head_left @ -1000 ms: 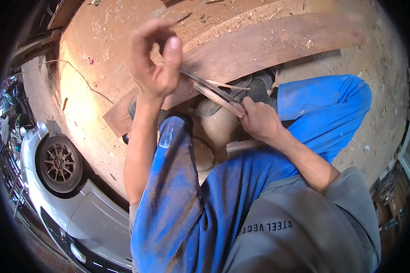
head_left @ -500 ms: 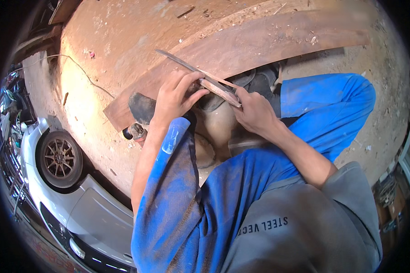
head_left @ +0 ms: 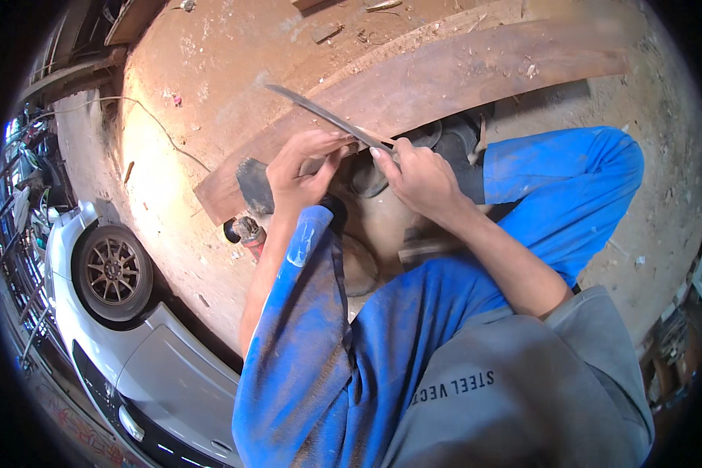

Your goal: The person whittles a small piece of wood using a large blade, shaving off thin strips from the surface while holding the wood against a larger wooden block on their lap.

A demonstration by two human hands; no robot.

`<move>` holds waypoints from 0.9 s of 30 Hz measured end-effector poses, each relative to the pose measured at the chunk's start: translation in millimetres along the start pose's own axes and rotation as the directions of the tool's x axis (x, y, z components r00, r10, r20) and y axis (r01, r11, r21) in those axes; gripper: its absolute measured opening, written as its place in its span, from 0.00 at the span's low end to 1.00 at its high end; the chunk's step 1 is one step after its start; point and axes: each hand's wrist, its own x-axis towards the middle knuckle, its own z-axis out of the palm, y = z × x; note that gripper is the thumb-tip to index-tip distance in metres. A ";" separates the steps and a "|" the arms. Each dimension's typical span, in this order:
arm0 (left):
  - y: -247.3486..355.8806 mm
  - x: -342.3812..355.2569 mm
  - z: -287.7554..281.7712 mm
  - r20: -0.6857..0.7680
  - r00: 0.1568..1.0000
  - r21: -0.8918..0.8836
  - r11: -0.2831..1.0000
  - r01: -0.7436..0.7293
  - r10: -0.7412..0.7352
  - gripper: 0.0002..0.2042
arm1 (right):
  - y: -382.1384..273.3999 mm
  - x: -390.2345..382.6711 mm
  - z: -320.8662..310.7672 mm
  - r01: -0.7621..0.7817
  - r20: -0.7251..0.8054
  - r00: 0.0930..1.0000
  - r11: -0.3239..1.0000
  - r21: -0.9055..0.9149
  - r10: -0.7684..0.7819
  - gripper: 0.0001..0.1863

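My right hand (head_left: 427, 181) is closed round the near end of a long machete (head_left: 320, 111), its thumb lying along the metal. The blade slants up and left, past the fingers of my left hand (head_left: 303, 173). That hand is curled with fingertips pinched on a piece of wood (head_left: 352, 147), most of which is hidden by the fingers and blade. A thin pale strip shows just behind the blade, between the two hands. Both hands are above my bent legs in blue trousers (head_left: 413, 300), close to a long wooden plank (head_left: 444, 82).
Beyond the plank, wood scraps (head_left: 327, 33) and shavings litter the brown floor. A small red-and-black tool (head_left: 249, 234) lies by the plank's left end. A silver car (head_left: 171, 366) with a bronze wheel (head_left: 115, 269) stands at left. A thin cable (head_left: 160, 129) crosses the floor.
My right hand has shifted slightly up and its thumb now rests on the blade. The pale wood that showed between my hands is now mostly out of sight. The view has shifted a little.
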 end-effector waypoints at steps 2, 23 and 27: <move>3.7 -2.6 -1.5 -0.065 0.991 -0.204 0.974 0.102 -0.117 0.14 | 6.0 0.6 -3.2 0.004 -0.020 1.000 1.000 -0.022 -0.004 0.28; -19.0 -16.4 -3.7 0.399 0.724 -0.813 0.148 0.563 -0.562 0.21 | 12.7 -20.6 -38.3 0.050 0.087 0.993 0.964 0.262 -0.075 0.25; -20.4 -18.6 0.5 0.425 0.707 -0.832 0.064 0.551 -0.566 0.23 | -0.3 -29.5 -27.3 0.074 0.125 0.985 0.940 0.334 -0.122 0.25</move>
